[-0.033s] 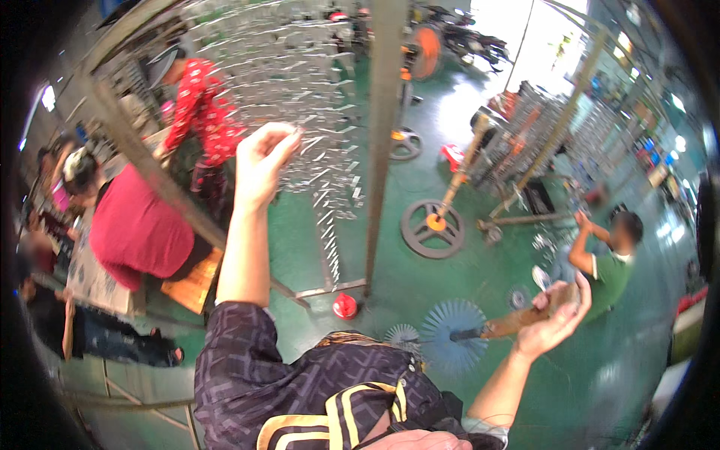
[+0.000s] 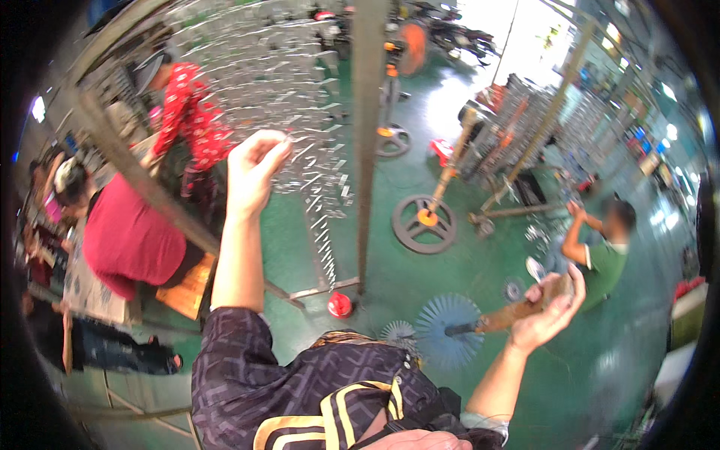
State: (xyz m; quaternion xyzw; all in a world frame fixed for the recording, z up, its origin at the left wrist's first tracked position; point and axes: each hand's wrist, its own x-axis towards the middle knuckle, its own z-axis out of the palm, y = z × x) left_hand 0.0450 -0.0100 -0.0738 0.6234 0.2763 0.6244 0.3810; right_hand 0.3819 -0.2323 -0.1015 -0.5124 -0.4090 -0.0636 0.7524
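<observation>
No text, label, brand, number or sign can be read.
</observation>
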